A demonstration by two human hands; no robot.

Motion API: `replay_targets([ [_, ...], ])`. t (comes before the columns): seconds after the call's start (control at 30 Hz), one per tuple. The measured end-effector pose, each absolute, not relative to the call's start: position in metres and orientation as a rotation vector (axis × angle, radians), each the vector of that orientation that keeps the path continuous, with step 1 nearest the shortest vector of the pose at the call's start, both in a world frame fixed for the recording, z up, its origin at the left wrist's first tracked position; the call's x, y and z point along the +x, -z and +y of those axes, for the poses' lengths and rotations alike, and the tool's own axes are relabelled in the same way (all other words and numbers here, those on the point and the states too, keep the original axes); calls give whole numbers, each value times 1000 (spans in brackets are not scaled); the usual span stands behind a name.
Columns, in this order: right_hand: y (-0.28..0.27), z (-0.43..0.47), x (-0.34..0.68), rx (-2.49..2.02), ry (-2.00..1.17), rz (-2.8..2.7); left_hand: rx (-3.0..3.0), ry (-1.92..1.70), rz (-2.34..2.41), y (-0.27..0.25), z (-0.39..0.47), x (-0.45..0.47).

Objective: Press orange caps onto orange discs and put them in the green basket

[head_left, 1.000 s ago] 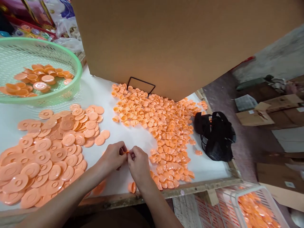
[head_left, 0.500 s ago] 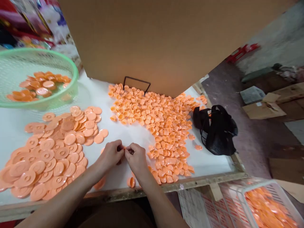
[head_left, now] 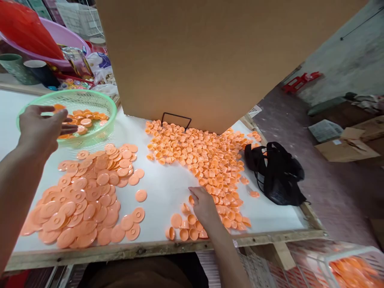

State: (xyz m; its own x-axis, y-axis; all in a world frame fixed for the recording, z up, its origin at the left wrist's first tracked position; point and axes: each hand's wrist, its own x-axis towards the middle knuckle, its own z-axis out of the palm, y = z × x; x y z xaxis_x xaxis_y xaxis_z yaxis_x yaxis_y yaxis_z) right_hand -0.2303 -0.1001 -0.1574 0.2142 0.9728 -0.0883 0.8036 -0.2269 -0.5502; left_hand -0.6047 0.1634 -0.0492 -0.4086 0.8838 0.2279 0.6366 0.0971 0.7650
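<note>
My left hand is over the near left side of a green mesh basket, fingers spread, gripping nothing I can see. Inside the basket lie orange plastic pieces, partly hidden by that hand; one orange piece shows just beyond its fingers. My right hand reaches to the near edge of a heap of small orange cups, its fingers stretched out. One cup is right at the fingertips; whether they touch it I cannot tell. Flat orange discs are piled on the left of the white tabletop.
A tall cardboard box stands behind the cups, a black wire handle at its base. A black bag lies at the table's right edge. Below right is a crate of orange parts. Cups and a purple basin stand back left.
My hands were together over the table's middle, pinching a small orange piece. They have separated: the left went to the basket and opened, the right moved to the cups. The view has shifted.
</note>
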Motion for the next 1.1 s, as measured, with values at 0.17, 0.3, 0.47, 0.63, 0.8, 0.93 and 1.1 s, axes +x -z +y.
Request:
replay_targets([
  [0.17, 165, -101, -240, -2064, -619, -1571, 1921, -458, 1380, 113, 53, -561],
  [0.3, 168, -101, -240, -2017, -601, -1498, 2161, -327, 1189, 166, -15, -518],
  [0.47, 162, -94, -251, -1886, -654, -1263, 2221, -418, 1088, 170, -15, -484],
  [0.63, 158, -84, -278, -1793, -952, -916, 2048, -421, 1213, 173, -6, -456],
  [0.8, 169, -70, -294, -1854, -904, -1026, 1941, -446, 1326, 179, -6, -460],
  [0.93, 175, -61, -303, -1907, -877, -1150, 1992, -386, 1202, 176, -12, -465],
  [1.1, 168, -56, -315, -1978, -777, -1350, 1953, -338, 1239, 172, -13, -463],
])
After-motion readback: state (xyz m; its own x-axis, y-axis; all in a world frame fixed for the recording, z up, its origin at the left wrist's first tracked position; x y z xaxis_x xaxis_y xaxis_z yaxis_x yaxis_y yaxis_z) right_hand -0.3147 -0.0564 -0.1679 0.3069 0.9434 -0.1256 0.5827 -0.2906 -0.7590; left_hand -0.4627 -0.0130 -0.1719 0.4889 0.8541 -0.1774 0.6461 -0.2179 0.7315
